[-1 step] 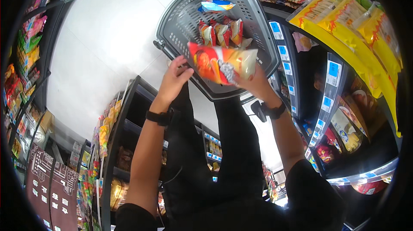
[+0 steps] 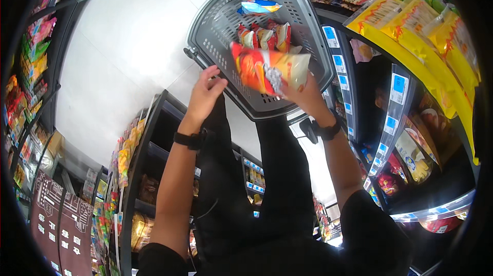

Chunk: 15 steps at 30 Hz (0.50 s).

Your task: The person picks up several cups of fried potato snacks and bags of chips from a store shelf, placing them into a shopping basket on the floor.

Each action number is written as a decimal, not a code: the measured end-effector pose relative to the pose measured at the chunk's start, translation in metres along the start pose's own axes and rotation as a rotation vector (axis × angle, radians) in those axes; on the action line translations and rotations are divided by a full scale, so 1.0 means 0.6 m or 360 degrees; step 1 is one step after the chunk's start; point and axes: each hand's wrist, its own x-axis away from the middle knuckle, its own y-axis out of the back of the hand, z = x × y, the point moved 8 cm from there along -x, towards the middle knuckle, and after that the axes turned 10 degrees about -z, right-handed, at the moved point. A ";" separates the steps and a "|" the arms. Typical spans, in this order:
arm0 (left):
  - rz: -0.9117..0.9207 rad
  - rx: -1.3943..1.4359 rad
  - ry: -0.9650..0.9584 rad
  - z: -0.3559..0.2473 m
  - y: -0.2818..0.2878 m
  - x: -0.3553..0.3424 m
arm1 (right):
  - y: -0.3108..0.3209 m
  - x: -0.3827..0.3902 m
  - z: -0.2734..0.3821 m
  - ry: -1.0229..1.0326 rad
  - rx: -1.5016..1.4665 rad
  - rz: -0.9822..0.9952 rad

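Note:
A red, orange and cream snack bag [image 2: 264, 70], slightly blurred, hangs over the near part of a grey shopping basket [image 2: 205, 24]. My right hand [image 2: 305, 95] grips it by its right end. Beside the basket's near-left rim is my left hand [image 2: 205, 95], with thumb and fingers apart and nothing in them; whether the fingertips touch the rim I cannot tell. Inside the basket, several smaller red and cream bags [image 2: 267, 38] stand in a row. A blue and white packet [image 2: 259, 6] lies farther back. The held bag hides part of the basket floor.
Shelves close in on the right, with large yellow bags [image 2: 411, 29] jutting over a shelf edge and a price-label strip [image 2: 398, 91] below. More shelves with small packets [image 2: 38, 65] line the left. A low rack [image 2: 138, 163] stands near my left forearm. Pale floor tiles [image 2: 128, 29] extend left of the basket.
The snack bag has shifted slightly up and to the right with my right hand. My left hand has moved a little to the left. The basket has stayed put.

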 end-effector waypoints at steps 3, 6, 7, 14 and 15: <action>-0.0122 0.0030 0.0112 0.001 0.039 -0.006 | -0.025 -0.068 -0.016 0.0305 0.0202 -0.0165; -0.0140 -0.0022 0.0154 0.002 0.069 0.001 | -0.115 -0.130 0.002 0.0770 0.0537 -0.0313; -0.0154 -0.0017 0.0152 0.002 0.078 0.003 | -0.144 -0.152 -0.007 0.0922 0.0616 -0.0400; -0.0252 -0.0007 0.0278 0.016 0.114 0.013 | -0.244 -0.262 -0.152 0.0644 0.1302 -0.0670; -0.0259 -0.0026 0.0278 0.015 0.117 0.013 | -0.245 -0.273 -0.164 0.0635 0.1295 -0.0675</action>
